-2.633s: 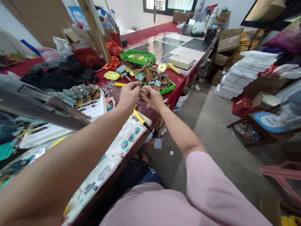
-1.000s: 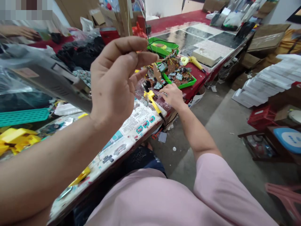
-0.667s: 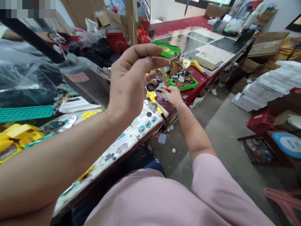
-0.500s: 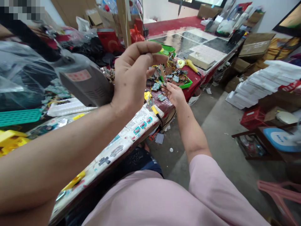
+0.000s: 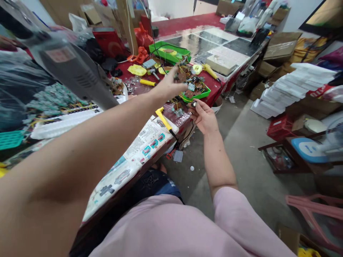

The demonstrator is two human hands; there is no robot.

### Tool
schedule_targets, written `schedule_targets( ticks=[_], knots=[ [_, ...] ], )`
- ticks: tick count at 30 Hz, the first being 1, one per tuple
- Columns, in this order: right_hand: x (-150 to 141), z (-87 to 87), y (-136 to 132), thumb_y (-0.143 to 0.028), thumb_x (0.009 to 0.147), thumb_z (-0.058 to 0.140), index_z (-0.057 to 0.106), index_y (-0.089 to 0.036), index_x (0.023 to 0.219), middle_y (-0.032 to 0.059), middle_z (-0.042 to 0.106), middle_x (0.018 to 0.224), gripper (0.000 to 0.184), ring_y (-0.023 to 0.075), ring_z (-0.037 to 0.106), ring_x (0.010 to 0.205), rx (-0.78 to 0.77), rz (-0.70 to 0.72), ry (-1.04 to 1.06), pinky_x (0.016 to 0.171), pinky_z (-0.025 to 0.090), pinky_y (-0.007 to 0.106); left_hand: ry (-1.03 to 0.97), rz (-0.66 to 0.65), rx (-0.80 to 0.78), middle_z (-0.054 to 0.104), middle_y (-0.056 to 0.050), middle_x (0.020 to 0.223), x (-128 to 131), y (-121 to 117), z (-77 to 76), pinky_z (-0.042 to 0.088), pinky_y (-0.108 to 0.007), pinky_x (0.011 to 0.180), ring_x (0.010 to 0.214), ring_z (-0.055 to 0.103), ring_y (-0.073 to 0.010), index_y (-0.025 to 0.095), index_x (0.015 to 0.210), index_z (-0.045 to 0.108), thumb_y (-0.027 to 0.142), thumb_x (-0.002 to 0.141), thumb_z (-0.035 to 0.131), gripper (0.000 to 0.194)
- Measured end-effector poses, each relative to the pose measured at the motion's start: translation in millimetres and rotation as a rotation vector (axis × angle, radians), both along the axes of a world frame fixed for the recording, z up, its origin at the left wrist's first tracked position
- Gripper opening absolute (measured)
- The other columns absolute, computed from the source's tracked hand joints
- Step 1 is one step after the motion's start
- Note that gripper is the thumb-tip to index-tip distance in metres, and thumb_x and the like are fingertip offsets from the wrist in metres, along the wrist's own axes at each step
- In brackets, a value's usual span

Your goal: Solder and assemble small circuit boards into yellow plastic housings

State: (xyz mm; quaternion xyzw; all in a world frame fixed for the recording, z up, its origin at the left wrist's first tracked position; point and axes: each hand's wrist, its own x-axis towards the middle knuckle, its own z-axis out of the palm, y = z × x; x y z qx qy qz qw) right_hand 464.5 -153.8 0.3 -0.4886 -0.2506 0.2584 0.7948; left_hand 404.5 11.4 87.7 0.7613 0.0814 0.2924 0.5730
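Note:
My left hand (image 5: 168, 85) is stretched far out over the red table. Its fingers are extended and reach the heap of small circuit boards (image 5: 189, 80) in the near green tray (image 5: 199, 95); nothing shows in them. My right hand (image 5: 205, 116) is at the table's edge below that tray, palm up. Its fingers pinch a small round black part (image 5: 193, 104) with thin wires trailing from it. A few loose boards (image 5: 177, 110) lie on the table between my hands.
A yellow-handled soldering iron (image 5: 164, 119) lies on the printed sheet (image 5: 139, 142) at the table edge. A grey lamp head (image 5: 72, 71) hangs over the left. A second green tray (image 5: 168, 50) sits farther back. White stacks (image 5: 289, 85), a red crate (image 5: 278, 126) and a pink stool (image 5: 313, 210) stand right.
My left hand came down from in front of the camera and reached out to the board tray. My right hand drew back to the table edge, turned palm up with the black part.

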Motion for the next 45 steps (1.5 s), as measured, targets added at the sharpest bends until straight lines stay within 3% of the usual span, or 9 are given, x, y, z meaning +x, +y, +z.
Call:
schedule_targets(
  ticks=[4, 10, 14, 16, 21, 25, 28, 32, 45],
  knots=[
    [-13.6, 0.8, -8.2, -0.052, 0.067, 0.083, 0.072, -0.031, 0.102, -0.0038, 0.077, 0.095, 0.042, 0.0130, 0.072, 0.083, -0.035, 0.028, -0.001, 0.065, 0.059, 0.023, 0.414, 0.036, -0.060, 0.070, -0.005, 0.089, -9.1, 2.1, -23.1, 0.051, -0.041, 0.095, 0.099, 0.069, -0.0264, 0.016, 0.114, 0.065, 0.002, 0.066, 0.069, 0.051],
    [-36.9, -0.8, -11.0, -0.051, 0.077, 0.073, 0.069, -0.031, 0.105, -0.0021, 0.077, 0.102, 0.035, 0.0134, 0.072, 0.084, -0.142, -0.084, -0.031, 0.065, 0.059, 0.024, 0.260, 0.067, -0.471, 0.074, -0.006, 0.087, -56.2, -18.3, -26.2, 0.056, -0.043, 0.089, 0.078, 0.071, -0.0162, 0.017, 0.100, 0.060, 0.012, 0.092, 0.047, 0.016],
    [-63.1, -0.9, -15.9, -0.060, 0.080, 0.063, 0.064, -0.033, 0.108, 0.0007, 0.076, 0.106, 0.039, 0.0178, 0.073, 0.088, -0.271, -0.108, -0.156, 0.067, 0.061, 0.031, 0.239, -0.094, -0.517, 0.076, -0.009, 0.105, -105.1, -40.8, -39.9, 0.059, -0.037, 0.088, 0.096, 0.073, -0.0184, 0.018, 0.102, 0.064, 0.022, 0.088, 0.061, 0.015],
    [-80.2, -2.7, -25.0, -0.061, 0.080, 0.062, 0.064, -0.035, 0.107, 0.0023, 0.076, 0.107, 0.038, 0.0196, 0.073, 0.088, -0.325, -0.066, -0.195, 0.068, 0.062, 0.034, 0.209, -0.098, -0.451, 0.074, -0.009, 0.115, -133.8, -54.4, -51.0, 0.060, -0.037, 0.089, 0.103, 0.072, -0.0206, 0.021, 0.108, 0.064, 0.023, 0.087, 0.064, 0.021],
    [-114.8, -11.0, -57.9, -0.046, 0.080, 0.071, 0.074, -0.035, 0.097, -0.0011, 0.078, 0.082, 0.020, 0.0192, 0.073, 0.065, -0.370, 0.103, -0.405, 0.056, 0.061, 0.033, 0.172, -0.005, 0.154, 0.055, -0.020, 0.147, -224.7, -89.3, -71.9, 0.047, -0.049, 0.114, 0.138, 0.053, -0.0297, 0.018, 0.142, 0.046, 0.024, 0.092, 0.056, 0.052],
    [-142.3, -6.4, -63.1, -0.027, 0.083, 0.069, 0.077, -0.036, 0.100, -0.0039, 0.079, 0.081, 0.021, 0.0177, 0.075, 0.063, -0.442, 0.507, -0.821, 0.062, 0.064, 0.030, 0.326, -0.074, 0.419, 0.061, -0.022, 0.139, -284.8, -108.5, -78.8, 0.046, -0.048, 0.113, 0.134, 0.056, -0.0309, 0.011, 0.136, 0.055, 0.025, 0.095, 0.054, 0.044],
    [-170.2, 4.1, -56.5, -0.025, 0.086, 0.067, 0.077, -0.036, 0.101, -0.0037, 0.080, 0.087, 0.021, 0.0187, 0.076, 0.069, -0.356, 0.532, -0.972, 0.070, 0.066, 0.031, 0.460, -0.061, 0.367, 0.074, -0.017, 0.117, -309.7, -110.2, -81.3, 0.055, -0.033, 0.090, 0.104, 0.072, -0.0233, 0.009, 0.137, 0.055, 0.026, 0.097, 0.053, 0.044],
    [-194.6, 12.5, -44.8, -0.025, 0.087, 0.067, 0.075, -0.039, 0.105, -0.0049, 0.080, 0.092, 0.024, 0.0183, 0.077, 0.074, -0.325, 0.541, -1.067, 0.071, 0.066, 0.030, 0.504, 0.039, 0.288, 0.079, -0.007, 0.090, -331.2, -104.4, -81.8, 0.051, -0.023, 0.071, 0.078, 0.072, -0.0155, 0.014, 0.116, 0.069, 0.023, 0.094, 0.057, 0.026],
    [-239.9, 15.6, -2.5, -0.023, 0.085, 0.070, 0.078, -0.033, 0.100, -0.0033, 0.080, 0.092, 0.020, 0.0166, 0.077, 0.078, -0.279, 0.808, -0.998, 0.074, 0.065, 0.026, 0.336, 0.301, 0.534, 0.075, -0.006, 0.086, -404.1, -105.0, -87.0, 0.050, -0.025, 0.071, 0.076, 0.069, -0.0159, 0.017, 0.092, 0.074, 0.021, 0.096, 0.051, 0.023]
  ],
)
